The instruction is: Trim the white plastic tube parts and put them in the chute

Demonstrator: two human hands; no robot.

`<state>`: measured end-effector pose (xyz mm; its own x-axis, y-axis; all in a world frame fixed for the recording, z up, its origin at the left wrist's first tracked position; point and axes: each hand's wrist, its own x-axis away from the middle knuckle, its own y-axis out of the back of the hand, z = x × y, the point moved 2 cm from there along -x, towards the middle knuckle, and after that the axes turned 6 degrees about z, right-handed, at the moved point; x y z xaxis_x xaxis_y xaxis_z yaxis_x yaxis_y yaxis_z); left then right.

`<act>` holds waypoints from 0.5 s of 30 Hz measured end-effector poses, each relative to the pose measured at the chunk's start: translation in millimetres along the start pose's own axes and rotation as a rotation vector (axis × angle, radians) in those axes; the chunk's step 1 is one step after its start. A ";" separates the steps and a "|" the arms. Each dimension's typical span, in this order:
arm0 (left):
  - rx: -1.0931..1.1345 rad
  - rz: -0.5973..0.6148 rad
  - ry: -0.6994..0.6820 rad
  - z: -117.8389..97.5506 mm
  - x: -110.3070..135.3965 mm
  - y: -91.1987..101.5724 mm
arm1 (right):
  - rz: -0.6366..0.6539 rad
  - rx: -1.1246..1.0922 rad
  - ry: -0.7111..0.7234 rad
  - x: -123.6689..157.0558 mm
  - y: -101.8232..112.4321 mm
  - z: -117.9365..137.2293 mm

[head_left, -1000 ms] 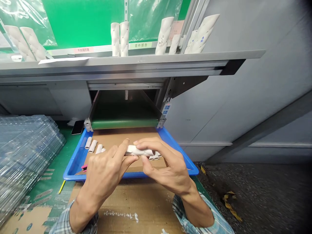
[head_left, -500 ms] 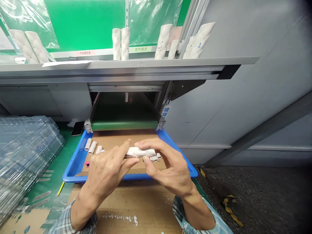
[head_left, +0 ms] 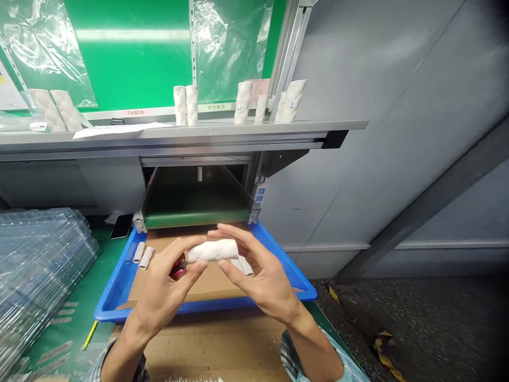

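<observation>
A short white tube point(head_left: 213, 250) with small marks on its wavy surface lies level between my hands, above the tray. My left hand point(head_left: 169, 281) pinches its left end between thumb and fingers. At the right end, my right hand point(head_left: 262, 270) has its thumb below and fingers above, closed on the tube. A pink and dark object point(head_left: 178, 270) shows inside the curl of my left hand; its kind is partly hidden. Below lies the blue tray point(head_left: 107, 297) lined with brown cardboard. More white tubes point(head_left: 146, 258) rest in it at left, and others point(head_left: 245, 266) show behind my right hand.
A green conveyor belt point(head_left: 194, 217) ends over the tray, with one upright tube point(head_left: 199, 174) on it. Clear plastic trays point(head_left: 43, 265) are stacked at left, near a phone point(head_left: 121, 227). Above runs a metal shelf point(head_left: 222, 139) bearing several standing tubes. A yellow stick point(head_left: 90, 335) lies at left.
The head view has tilted up, so the shelf sits lower. Both hands have shifted left with the tube, which has turned slightly. The pink object now shows inside my left hand's curl.
</observation>
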<state>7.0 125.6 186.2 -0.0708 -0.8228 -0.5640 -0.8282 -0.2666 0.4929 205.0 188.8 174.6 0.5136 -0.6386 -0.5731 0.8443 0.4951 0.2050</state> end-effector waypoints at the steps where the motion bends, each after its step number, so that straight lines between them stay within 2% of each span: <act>1: 0.000 -0.001 -0.005 -0.1 -0.2 0.3 | 0.002 0.001 -0.013 0.1 -0.1 0.1; 9: 0.002 0.037 0.033 2.3 0.4 4.3 | 0.013 0.088 0.055 -0.3 0.7 3.7; 12: 0.005 0.006 0.032 4.3 0.3 2.7 | 0.015 0.257 0.119 -1.2 -0.1 9.1; 15: -0.065 -0.083 -0.003 5.3 2.4 -4.2 | 0.024 0.541 0.261 -3.1 -4.6 12.6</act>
<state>7.4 127.4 179.3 -0.0056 -0.7948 -0.6068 -0.7935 -0.3657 0.4864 201.5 181.0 185.4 0.5367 -0.4317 -0.7250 0.8260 0.0932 0.5559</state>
